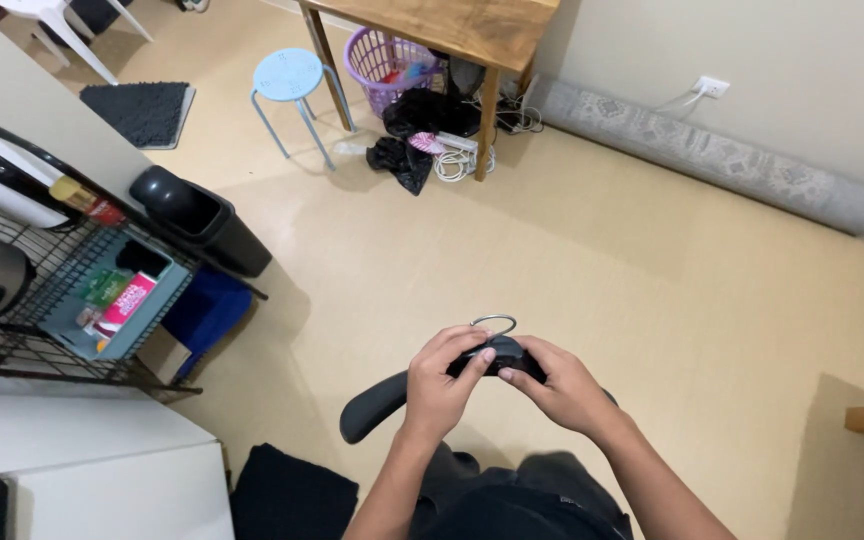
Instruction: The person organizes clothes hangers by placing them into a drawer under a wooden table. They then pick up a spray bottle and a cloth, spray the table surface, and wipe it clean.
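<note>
I hold a black clothes hanger [377, 405] with a metal hook [494, 322] in front of me over the beige floor. My left hand [442, 385] grips the hanger's middle just left of the hook, thumb on top. My right hand [562, 385] closes on the middle from the right side. The hanger's left arm sticks out below my left hand; its right arm is hidden behind my right wrist. A dark garment [522, 495] lies under my forearms, partly hidden.
A wire rack [22, 330] with appliances and a grey bin stands at left beside a black wastebasket [197, 215]. A blue stool [290, 78], a purple basket [387, 60], a wooden table [452, 25] and a rolled rug [712, 155] lie further off.
</note>
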